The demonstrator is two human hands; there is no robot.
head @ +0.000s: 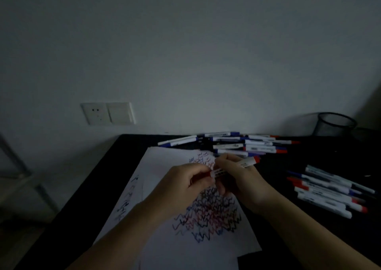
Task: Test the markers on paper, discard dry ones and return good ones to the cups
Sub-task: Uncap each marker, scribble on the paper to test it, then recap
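Over the scribbled white paper (165,166) both my hands hold one red marker (248,162). My right hand (233,177) grips its white barrel, whose red end points up and to the right. My left hand (185,183) pinches the red cap end at the barrel's lower left. The paper carries dense red, blue and black zigzag lines. A pile of several markers (243,144) lies behind the paper. Another row of several markers (327,189) lies on the right of the table.
The table (99,177) is black and ends on the left near a white wall with a socket plate (108,113). A black mesh bin (335,124) stands at the back right corner. The scene is dim.
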